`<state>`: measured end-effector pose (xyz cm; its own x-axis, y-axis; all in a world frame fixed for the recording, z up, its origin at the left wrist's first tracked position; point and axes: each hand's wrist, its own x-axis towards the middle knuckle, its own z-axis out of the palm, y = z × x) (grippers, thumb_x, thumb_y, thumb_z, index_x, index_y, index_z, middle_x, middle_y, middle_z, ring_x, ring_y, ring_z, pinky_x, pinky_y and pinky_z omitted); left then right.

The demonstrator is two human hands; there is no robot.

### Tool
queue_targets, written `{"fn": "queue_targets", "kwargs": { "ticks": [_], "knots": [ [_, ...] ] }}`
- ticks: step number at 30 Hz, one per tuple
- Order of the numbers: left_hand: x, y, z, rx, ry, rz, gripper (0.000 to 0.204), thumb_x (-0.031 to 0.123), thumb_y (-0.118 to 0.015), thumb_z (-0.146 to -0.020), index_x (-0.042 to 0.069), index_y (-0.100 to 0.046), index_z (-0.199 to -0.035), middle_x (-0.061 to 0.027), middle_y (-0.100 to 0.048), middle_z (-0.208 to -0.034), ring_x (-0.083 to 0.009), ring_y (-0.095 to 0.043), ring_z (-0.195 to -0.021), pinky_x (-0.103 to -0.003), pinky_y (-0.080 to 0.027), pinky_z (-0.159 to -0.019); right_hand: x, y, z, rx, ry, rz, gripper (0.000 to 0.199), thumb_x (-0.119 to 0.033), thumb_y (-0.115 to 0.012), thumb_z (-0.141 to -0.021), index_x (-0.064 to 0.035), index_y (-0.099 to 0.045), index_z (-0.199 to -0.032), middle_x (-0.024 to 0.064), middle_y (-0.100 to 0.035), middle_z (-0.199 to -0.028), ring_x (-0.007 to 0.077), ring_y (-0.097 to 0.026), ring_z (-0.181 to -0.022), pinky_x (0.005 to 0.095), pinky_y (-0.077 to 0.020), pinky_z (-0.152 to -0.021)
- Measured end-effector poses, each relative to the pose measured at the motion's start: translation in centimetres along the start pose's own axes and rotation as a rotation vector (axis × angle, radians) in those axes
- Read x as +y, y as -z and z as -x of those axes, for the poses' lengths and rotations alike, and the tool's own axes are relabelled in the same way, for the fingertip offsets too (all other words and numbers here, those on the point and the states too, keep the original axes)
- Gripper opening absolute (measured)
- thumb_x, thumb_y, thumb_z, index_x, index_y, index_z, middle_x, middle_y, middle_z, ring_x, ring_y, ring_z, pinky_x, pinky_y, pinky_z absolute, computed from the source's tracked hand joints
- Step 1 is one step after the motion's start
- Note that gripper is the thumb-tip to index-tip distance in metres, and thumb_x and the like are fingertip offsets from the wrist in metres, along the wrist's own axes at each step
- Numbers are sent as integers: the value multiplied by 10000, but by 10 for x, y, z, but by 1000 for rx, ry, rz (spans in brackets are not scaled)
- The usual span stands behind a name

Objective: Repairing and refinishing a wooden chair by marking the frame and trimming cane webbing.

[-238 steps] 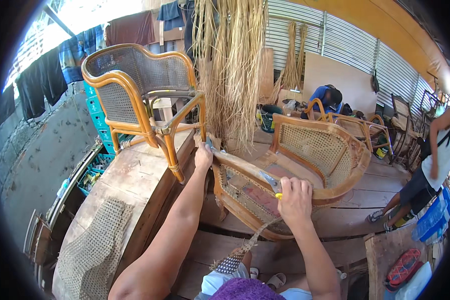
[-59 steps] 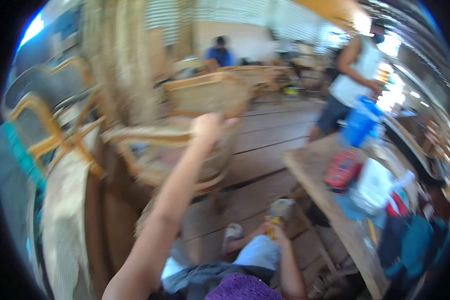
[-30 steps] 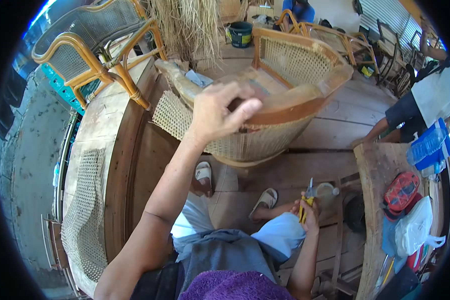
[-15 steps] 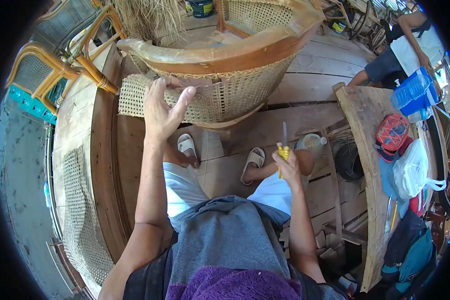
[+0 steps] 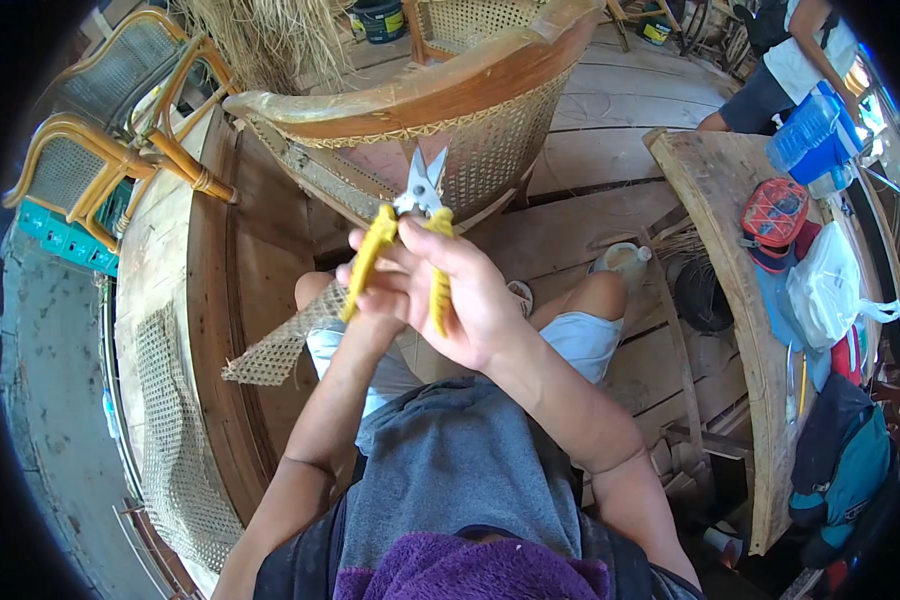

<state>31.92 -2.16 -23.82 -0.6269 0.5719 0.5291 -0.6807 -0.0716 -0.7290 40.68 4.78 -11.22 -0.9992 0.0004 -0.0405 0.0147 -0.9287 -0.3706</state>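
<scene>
My right hand (image 5: 460,290) holds yellow-handled snips (image 5: 425,185) in front of my chest, their short metal blades apart and pointing away from me. Behind it, my left hand (image 5: 378,325) is mostly covered, its fingers hidden. A loose piece of woven cane webbing (image 5: 275,350) hangs out to the left from my left hand, over my knee. Beyond both hands stands a curved wooden chair back (image 5: 420,105) with cane webbing (image 5: 500,145) on its right part. The chair's left part shows an uncovered gap with a pinkish surface inside.
A long wooden bench (image 5: 210,330) runs along my left, with another cane webbing sheet (image 5: 165,410) draped on it. Rattan chairs (image 5: 80,150) stand at far left. On the right, a wooden table (image 5: 705,190) carries a white plastic bag (image 5: 825,290) and a red pouch (image 5: 775,212). Another person (image 5: 780,75) is beyond it.
The webbing piece has come away from the chair's left part and down toward my lap with my left hand. My right hand has raised the snips to the middle, and their blades have opened.
</scene>
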Motion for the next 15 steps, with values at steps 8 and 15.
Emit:
{"fn": "queue_targets", "kwargs": {
  "ticks": [8, 15],
  "knots": [
    [-13, 13, -12, -157, -65, 1790, 440, 275, -528, -952, 40, -511, -1323, -187, -554, -1330, -302, -551, -1230, -388, -453, -1031, 1, 2, -48, 230, 102, -23, 342, -267, -562, -980, 6, -461, -1160, 166, -515, -1137, 282, -560, -1013, 429, -564, -823],
    [-31, -4, 0, -285, -305, 2714, 431, 212, -617, -840, 59, -591, -1243, -220, -658, -1134, -384, -627, -1078, -469, -505, -908, -11, 17, -75, 350, 275, 116, 326, -282, -572, -976, -66, -456, -1191, 161, -491, -1185, 328, -525, -1104, 554, -462, -938]
  ]
}}
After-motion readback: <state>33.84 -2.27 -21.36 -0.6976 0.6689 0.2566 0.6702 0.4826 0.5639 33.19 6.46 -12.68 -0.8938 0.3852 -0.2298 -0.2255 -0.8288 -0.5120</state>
